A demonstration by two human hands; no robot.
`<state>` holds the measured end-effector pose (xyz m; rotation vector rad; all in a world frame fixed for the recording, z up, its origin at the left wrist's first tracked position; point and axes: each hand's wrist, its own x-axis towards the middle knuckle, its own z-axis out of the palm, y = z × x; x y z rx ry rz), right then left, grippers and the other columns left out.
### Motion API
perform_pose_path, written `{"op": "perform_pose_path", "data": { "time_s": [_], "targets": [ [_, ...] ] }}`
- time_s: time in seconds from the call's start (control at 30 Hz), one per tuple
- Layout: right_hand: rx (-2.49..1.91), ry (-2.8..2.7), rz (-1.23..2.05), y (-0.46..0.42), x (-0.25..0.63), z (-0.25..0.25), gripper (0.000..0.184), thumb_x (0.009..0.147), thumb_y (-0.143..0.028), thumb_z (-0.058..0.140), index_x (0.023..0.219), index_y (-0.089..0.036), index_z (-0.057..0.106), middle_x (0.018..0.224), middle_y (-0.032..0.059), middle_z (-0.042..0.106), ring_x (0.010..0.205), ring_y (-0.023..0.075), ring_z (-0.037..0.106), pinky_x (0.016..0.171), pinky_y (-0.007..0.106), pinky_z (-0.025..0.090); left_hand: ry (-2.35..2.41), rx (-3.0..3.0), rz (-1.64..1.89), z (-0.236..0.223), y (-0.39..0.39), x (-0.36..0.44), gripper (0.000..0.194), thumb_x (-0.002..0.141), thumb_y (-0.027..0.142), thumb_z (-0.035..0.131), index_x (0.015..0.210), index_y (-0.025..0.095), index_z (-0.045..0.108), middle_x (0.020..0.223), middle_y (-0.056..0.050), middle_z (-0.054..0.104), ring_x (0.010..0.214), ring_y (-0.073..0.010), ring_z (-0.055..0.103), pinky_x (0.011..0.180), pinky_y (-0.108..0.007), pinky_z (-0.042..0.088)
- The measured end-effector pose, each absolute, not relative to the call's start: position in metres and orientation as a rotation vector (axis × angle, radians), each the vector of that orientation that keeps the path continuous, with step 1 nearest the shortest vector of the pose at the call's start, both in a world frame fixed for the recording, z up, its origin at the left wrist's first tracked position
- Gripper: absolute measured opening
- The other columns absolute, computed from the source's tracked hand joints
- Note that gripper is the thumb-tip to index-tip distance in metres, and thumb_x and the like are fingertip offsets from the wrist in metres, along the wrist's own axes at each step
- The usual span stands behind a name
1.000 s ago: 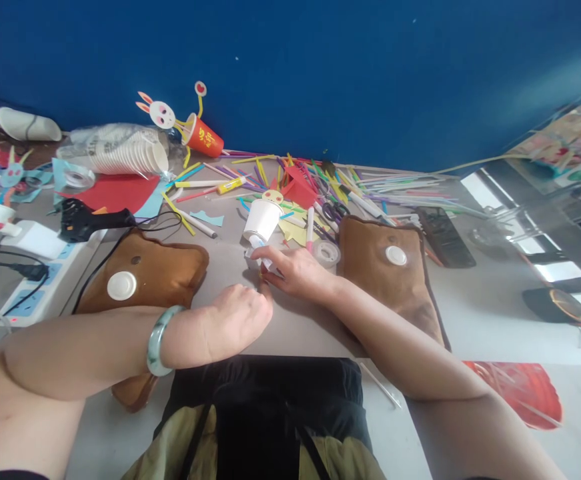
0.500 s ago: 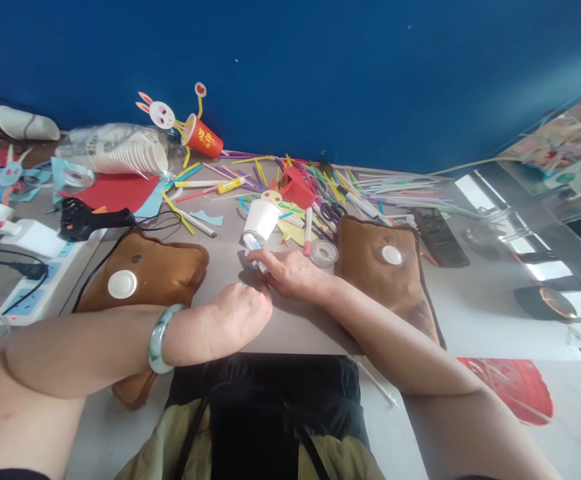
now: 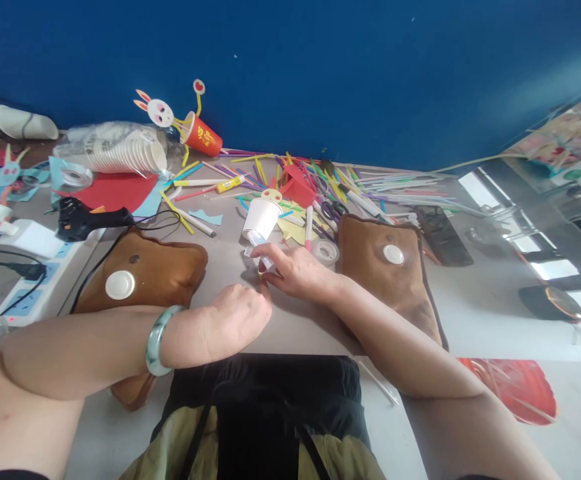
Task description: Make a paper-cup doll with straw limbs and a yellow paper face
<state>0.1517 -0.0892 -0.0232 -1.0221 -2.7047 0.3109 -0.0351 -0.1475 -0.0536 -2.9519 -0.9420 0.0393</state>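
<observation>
Compared with half a second ago, the right hand (image 3: 297,273) has shifted only slightly: its index finger is more arched and it crosses over the white piece (image 3: 267,262), so the piece appears now in two parts, beyond the finger and below it. The left hand (image 3: 227,322) stays almost in the same place.

Behind everything is the blue wall (image 3: 290,73), and before it is the grey table (image 3: 243,337). On the table lie two brown bags. The left bag (image 3: 163,267) is partly under the left forearm; the right bag (image 3: 370,280) is beside the right forearm, which covers a part of its edge.

Between the bags are the two hands, close together. The left hand is curled, with its back turned up. I cannot tell if it holds something, because most of its fingers are hidden; its knuckles are just below the right thumb. On this wrist is a pale green bangle (image 3: 157,340).

The right hand is narrow: index finger and thumb pinch the white piece between them.

Just beyond these fingertips is the white cup (image 3: 261,217), tilted. The far end of the piece reaches to its near end, but I cannot tell whether they touch. Near the right knuckles are a tape roll (image 3: 325,253) and a pink-ended marker (image 3: 309,223). The smallest is the white piece itself, in front of the cup.
</observation>
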Motion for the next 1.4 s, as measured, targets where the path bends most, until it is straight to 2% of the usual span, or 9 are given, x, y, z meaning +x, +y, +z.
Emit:
{"op": "perform_pose_path", "data": {
  "time_s": [0.1,0.33,0.6,1.23,1.4],
  "targets": [
    [-1.043,-2.748,0.274,-0.089,0.149,-0.023,0.035,0.092,-0.018,0.055,0.127,-0.018,0.047,0.081,0.0032,0.068,0.071,0.0172,0.059,0.065,0.026,0.037,-1.025,-2.882,0.067,-0.047,-0.150,-0.031,0.033,0.078,-0.003,0.049,0.106,0.000,0.066,0.070,-0.011,0.066,0.066,-0.0216,0.067,0.058,-0.031,0.050],
    [-1.040,-2.799,0.189,-0.087,0.146,-0.023,0.031,0.094,-0.018,0.050,0.125,-0.018,0.047,0.071,0.0016,0.065,0.058,0.0142,0.050,0.059,0.025,0.032,-1.090,-2.837,0.160,-0.023,-0.157,-0.023,0.037,0.076,-0.004,0.048,0.106,-0.001,0.067,0.068,-0.012,0.068,0.060,-0.0206,0.066,0.055,-0.029,0.051],
    [-0.950,-2.805,0.182,-0.087,0.145,-0.026,0.033,0.093,-0.014,0.048,0.126,-0.015,0.046,0.068,0.0005,0.062,0.055,0.0130,0.047,0.058,0.026,0.029,-1.060,-2.829,0.116,-0.025,-0.156,-0.024,0.033,0.074,-0.005,0.047,0.097,0.001,0.069,0.067,-0.011,0.067,0.060,-0.0212,0.066,0.055,-0.030,0.051],
    [-1.005,-2.748,0.087,-0.086,0.154,-0.020,0.036,0.090,-0.012,0.044,0.126,-0.015,0.050,0.080,0.0048,0.066,0.062,0.0152,0.051,0.057,0.026,0.027,-0.993,-2.789,-0.037,-0.047,-0.156,-0.033,0.046,0.079,-0.001,0.050,0.124,-0.003,0.059,0.069,-0.011,0.066,0.063,-0.0206,0.066,0.058,-0.030,0.050],
    [-1.011,-2.698,0.186,-0.086,0.161,-0.012,0.035,0.091,-0.017,0.051,0.126,-0.017,0.052,0.089,0.0058,0.071,0.065,0.0150,0.056,0.059,0.025,0.033,-0.978,-2.851,0.004,-0.055,-0.152,-0.036,0.050,0.082,0.001,0.049,0.132,-0.004,0.054,0.067,-0.009,0.064,0.064,-0.0210,0.066,0.059,-0.031,0.050]
  ]
}}
